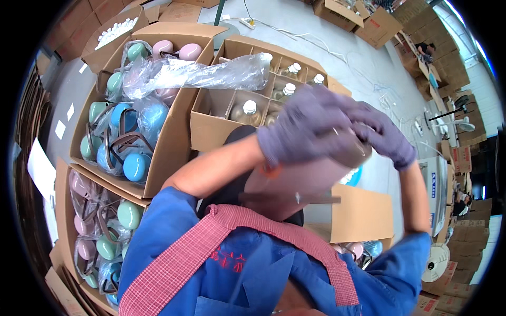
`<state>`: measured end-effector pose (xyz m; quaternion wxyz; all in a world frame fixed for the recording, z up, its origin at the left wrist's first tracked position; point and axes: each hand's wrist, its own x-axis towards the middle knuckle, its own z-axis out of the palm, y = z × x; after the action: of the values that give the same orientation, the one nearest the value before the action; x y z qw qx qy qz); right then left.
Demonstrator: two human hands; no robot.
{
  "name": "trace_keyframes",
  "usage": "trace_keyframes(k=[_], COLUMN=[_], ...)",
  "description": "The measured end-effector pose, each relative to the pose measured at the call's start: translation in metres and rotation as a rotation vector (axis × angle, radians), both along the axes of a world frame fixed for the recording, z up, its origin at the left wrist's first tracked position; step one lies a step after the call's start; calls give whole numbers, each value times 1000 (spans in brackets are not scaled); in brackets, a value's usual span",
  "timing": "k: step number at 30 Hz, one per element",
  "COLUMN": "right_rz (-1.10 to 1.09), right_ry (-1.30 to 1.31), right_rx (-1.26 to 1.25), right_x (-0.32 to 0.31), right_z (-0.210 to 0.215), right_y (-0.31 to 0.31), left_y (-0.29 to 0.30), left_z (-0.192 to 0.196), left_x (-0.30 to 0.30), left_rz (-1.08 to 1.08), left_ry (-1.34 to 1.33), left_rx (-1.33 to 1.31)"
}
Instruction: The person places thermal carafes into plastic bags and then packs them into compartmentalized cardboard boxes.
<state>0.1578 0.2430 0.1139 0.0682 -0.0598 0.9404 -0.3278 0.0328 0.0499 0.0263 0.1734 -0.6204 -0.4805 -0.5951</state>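
Both of my hands wear purple gloves and are raised close to the camera around a pink cylindrical bottle (295,184), blurred by motion. My left hand (305,126) wraps its upper body. My right hand (382,134) grips its top end, at the cap. A brown strap runs along the bottle's lower side. Beneath my arms I see my blue jacket and a pink checked apron strap (211,237).
A divided carton (211,126) behind my hands holds clear bottles with white caps (249,107). Two cartons at left (168,142) hold pastel lids with brown straps under loose plastic film (200,73). More cartons, cables and a fan lie on the floor at right.
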Motion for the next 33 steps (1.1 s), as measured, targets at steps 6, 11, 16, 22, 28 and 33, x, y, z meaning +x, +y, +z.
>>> trace_keyframes(k=[6,11,16,22,28,33], right_rz=[-149,551,603,326,821,352], right_ry=[-70,381,162,82,529,-256], right_rx=[237,772,585,530,460,211], right_x=[26,-10,-60,-104,-169,-179], right_z=[27,35,18,-40,-63,-61], right_y=[-29,-18,8,48,80,70], left_y=[-6,-7,9,45,86,108], left_z=[19,12,-6,-43,-151,-264], left_x=[48,34,4,-53,-172,-242], left_rz=[31,-38,-51,-140,514,1091], left_ry=[-3,-22,-98,-212,-1036,-558], left_rx=[26,48,-22,-136,-239,-982])
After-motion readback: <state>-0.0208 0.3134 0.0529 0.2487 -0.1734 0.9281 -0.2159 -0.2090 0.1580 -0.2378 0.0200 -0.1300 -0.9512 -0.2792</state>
